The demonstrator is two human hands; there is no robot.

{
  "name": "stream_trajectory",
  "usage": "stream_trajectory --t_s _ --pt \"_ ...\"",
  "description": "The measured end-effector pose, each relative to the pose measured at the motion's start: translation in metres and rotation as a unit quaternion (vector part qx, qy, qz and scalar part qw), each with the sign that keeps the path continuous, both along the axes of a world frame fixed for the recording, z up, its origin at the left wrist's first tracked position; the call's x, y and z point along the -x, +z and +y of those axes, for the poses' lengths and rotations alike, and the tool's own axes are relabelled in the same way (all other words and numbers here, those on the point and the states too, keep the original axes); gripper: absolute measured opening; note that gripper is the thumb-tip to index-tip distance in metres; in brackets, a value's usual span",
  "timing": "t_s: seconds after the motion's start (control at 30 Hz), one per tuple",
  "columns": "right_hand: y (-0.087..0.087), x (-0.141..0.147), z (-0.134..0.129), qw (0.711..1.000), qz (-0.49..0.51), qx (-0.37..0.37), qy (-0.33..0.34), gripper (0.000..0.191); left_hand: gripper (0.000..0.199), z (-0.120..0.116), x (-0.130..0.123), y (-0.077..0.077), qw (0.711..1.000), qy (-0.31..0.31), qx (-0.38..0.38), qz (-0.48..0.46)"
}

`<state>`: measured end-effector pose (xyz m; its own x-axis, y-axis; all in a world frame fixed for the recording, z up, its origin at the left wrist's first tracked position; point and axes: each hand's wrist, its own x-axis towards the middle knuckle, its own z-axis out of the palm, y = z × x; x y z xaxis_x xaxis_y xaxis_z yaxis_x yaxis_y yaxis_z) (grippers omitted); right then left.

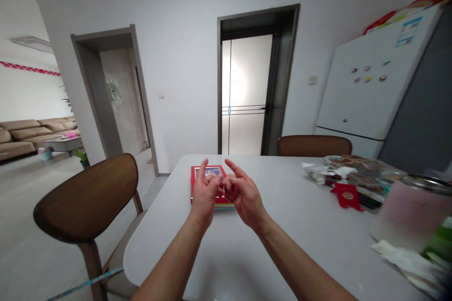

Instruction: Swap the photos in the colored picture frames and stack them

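Two bare hands, left (205,191) and right (244,193), meet before me, fingers partly curled, index fingers raised, holding nothing I can make out. Beyond them, I see the red-bordered rectangular book-like item (193,183) on the glossy white table (282,207).

White table (282,225), right side: one red packet (348,196), plastic-bagged items (367,176), one pinkish container (411,214) with metallic rim. Wooden-backed chairs, two: left chair (88,197), far chair (314,146). Background: white refrigerator (370,99) with small magnets (367,79), frosted door (243,89), beige sofa (28,134).
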<state>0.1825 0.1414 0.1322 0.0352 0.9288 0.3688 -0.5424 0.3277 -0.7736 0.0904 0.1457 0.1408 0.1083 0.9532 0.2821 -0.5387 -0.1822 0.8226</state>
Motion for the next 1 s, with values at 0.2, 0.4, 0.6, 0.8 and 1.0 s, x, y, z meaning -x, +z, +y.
stream_trajectory --t_s 0.2,0.4,0.6,0.8,1.0 --pt "-0.003 0.007 0.007 0.989 -0.038 0.137 0.026 0.053 0.063 0.006 0.007 -0.008 0.994 -0.034 0.094 0.031" --pt "-0.013 0.013 0.015 0.964 -0.243 0.109 -0.025 0.056 0.065 0.004 0.009 -0.013 0.991 -0.039 0.121 0.037" --pt "-0.049 0.003 0.048 0.829 -0.518 0.004 -0.211 0.028 0.051 0.012 0.020 -0.061 0.978 0.002 0.202 0.053" --pt "-0.080 0.000 0.044 0.744 -0.635 -0.060 -0.198 0.025 0.031 0.022 0.028 -0.124 0.966 0.048 0.250 0.052" --pt "-0.090 0.001 0.000 0.755 -0.628 -0.093 -0.164 0.030 0.035 0.007 0.015 -0.126 0.983 0.125 0.135 0.019"
